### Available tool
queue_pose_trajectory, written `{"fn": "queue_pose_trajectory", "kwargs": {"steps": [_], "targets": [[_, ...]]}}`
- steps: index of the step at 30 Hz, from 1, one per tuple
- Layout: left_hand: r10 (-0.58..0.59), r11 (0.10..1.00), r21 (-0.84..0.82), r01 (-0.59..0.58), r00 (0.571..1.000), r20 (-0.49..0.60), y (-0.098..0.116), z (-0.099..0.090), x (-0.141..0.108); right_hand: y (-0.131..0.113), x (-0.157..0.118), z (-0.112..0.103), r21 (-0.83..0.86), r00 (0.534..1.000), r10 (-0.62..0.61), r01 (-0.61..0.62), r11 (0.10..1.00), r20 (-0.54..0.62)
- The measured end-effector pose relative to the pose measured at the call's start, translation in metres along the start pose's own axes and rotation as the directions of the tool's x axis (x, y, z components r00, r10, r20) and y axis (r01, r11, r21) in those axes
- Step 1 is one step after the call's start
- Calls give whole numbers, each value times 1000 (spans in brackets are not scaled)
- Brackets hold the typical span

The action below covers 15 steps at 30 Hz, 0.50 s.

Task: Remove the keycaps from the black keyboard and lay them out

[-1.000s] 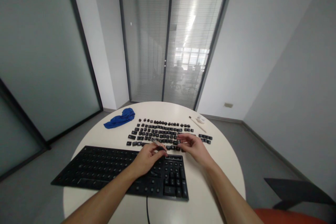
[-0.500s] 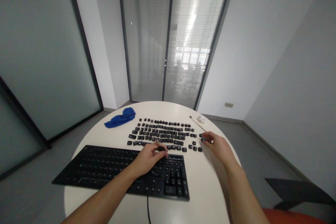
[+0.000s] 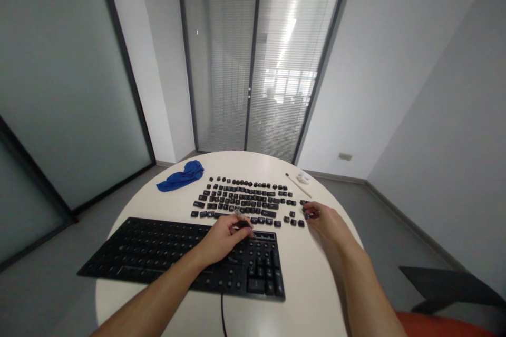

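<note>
A black keyboard (image 3: 158,247) lies on the white round table, most of its keys off, with keycaps still on its lower right block. My left hand (image 3: 227,234) is over its upper right part, fingers closed round a small dark tool with a metal end. Behind the keyboard, loose black keycaps (image 3: 269,214) lie in rows. At the right end of these rows my right hand (image 3: 322,217) pinches a small black keycap just above the table; fingers partly hide it.
A blue cloth (image 3: 182,176) lies at the back left of the table (image 3: 316,284). At the back right are a thin brush (image 3: 300,187) and a small white item (image 3: 303,178). A black cable (image 3: 223,313) runs off the front edge. A chair (image 3: 454,287) stands at the lower right.
My right hand has shifted very slightly at the keycaps on the right, its fingers a little lower. My left hand stays over the keyboard.
</note>
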<state>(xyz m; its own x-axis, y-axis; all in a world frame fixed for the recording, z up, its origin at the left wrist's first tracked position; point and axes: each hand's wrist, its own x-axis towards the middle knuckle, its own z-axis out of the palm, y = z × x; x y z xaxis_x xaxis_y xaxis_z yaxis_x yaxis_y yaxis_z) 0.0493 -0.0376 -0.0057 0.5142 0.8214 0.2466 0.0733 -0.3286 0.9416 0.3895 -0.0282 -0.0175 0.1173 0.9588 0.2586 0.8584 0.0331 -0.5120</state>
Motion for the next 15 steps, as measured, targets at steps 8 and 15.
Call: {"fn": "queue_pose_trajectory", "kwargs": {"steps": [8,15], "targets": [[1,1000,19,-1,1000,-1,1,0,0,0,1,-1,-20,1000,3,-3,1000,18],[10,996,93,-11,1000,7,5,0,-1,11,5,4,-8,999,-22,22,1000,28]]}}
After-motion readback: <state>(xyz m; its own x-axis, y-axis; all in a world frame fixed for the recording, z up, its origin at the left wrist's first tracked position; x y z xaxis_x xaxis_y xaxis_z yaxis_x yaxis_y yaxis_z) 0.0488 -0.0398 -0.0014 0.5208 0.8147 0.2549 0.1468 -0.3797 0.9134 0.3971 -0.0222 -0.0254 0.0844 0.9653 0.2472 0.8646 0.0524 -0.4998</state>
